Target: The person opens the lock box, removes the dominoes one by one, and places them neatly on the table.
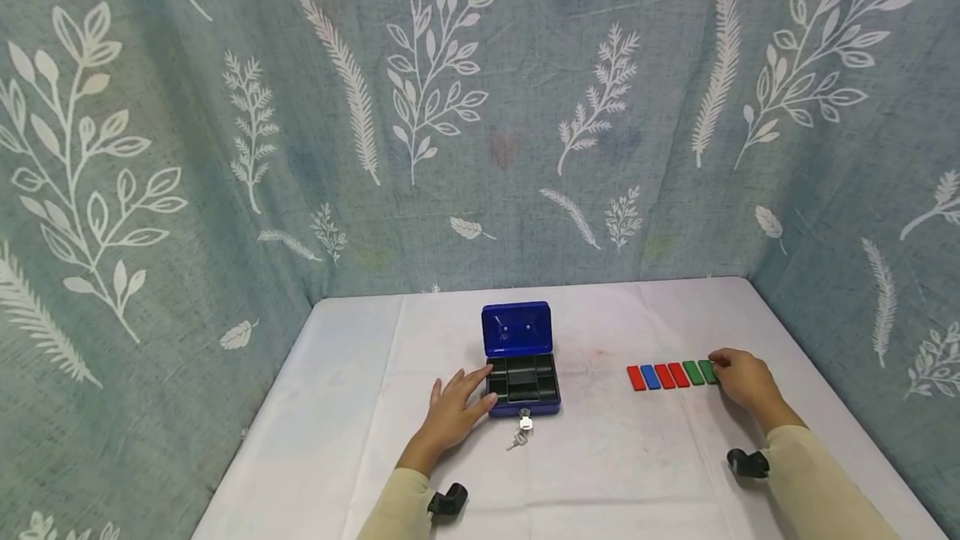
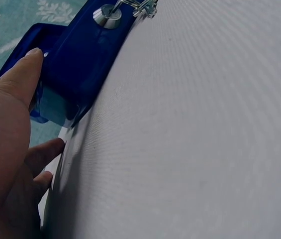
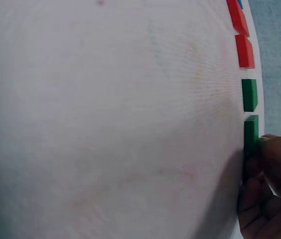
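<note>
A blue cash box (image 1: 492, 409) stands on the table with its lid (image 1: 517, 327) raised and its black divided tray (image 1: 522, 377) showing. My left hand (image 1: 450, 415) is at the box's left side with fingers spread. In the left wrist view its thumb (image 2: 26, 74) touches the box's edge. Keys (image 1: 522, 432) hang from the front lock (image 2: 107, 17). To the right, small red, blue and green blocks lie in a row. My right hand (image 1: 744, 380) is at the row's right end, where thumb and fingers pinch the last green block (image 3: 251, 130); the fingers partly hide it.
A white cloth covers the table (image 1: 585, 473). Beside the gripped block are another green block (image 3: 249, 94), a red block (image 3: 245, 51) and a blue block (image 1: 650, 377). Behind the table hangs a leaf-patterned curtain (image 1: 517, 123). Each wrist wears a black camera (image 1: 448, 500).
</note>
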Action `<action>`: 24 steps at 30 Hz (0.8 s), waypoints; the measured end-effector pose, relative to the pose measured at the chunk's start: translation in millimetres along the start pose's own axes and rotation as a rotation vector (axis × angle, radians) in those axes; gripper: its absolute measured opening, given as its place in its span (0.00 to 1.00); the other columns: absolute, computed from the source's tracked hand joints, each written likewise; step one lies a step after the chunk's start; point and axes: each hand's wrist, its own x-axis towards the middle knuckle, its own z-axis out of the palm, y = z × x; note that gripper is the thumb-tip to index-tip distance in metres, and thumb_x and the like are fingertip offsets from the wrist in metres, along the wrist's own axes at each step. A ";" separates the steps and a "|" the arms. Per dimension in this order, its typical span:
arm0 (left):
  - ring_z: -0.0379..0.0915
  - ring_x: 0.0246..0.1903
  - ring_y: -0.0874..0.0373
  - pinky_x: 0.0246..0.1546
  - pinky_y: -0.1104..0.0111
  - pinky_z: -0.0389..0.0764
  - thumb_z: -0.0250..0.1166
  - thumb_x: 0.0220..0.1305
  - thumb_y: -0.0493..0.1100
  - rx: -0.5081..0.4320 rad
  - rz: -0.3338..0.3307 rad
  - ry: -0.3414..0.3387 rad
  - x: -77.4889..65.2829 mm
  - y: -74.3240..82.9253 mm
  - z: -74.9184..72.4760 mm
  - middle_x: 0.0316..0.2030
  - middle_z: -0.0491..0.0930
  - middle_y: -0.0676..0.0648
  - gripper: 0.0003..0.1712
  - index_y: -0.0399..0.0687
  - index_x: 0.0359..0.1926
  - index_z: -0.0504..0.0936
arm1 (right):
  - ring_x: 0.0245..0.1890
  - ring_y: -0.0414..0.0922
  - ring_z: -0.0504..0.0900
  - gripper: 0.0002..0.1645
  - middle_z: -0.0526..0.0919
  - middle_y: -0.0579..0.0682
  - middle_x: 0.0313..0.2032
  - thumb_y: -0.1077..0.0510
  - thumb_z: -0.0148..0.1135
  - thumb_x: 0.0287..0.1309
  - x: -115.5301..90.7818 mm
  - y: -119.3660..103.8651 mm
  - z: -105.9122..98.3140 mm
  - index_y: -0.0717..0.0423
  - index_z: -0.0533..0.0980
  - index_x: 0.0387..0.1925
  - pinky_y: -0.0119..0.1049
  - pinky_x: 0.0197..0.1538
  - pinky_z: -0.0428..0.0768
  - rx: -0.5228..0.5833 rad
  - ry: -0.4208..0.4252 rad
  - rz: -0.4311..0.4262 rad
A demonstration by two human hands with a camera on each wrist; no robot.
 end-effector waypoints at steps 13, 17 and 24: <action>0.51 0.71 0.44 0.67 0.39 0.34 0.50 0.67 0.70 0.004 0.043 -0.014 0.4 1.3 3.7 0.69 0.65 0.53 0.37 0.68 0.73 0.61 | 0.53 0.66 0.72 0.19 0.73 0.73 0.54 0.66 0.47 0.68 -11.6 6.6 2.4 0.74 0.71 0.56 0.60 0.53 0.72 0.025 0.036 0.048; 0.50 0.71 0.44 0.66 0.39 0.34 0.51 0.64 0.73 0.024 0.057 -0.029 -0.6 2.3 3.4 0.70 0.64 0.52 0.40 0.69 0.74 0.59 | 0.55 0.67 0.71 0.19 0.72 0.73 0.54 0.66 0.47 0.68 -14.7 6.7 1.3 0.73 0.70 0.57 0.62 0.55 0.70 0.023 0.036 0.046; 0.49 0.71 0.41 0.65 0.37 0.33 0.53 0.61 0.74 0.028 0.071 -0.059 -3.8 2.8 -1.0 0.70 0.62 0.49 0.44 0.68 0.75 0.56 | 0.55 0.68 0.71 0.20 0.72 0.72 0.55 0.66 0.47 0.68 -23.2 8.2 7.6 0.73 0.68 0.59 0.62 0.54 0.70 0.040 0.056 0.017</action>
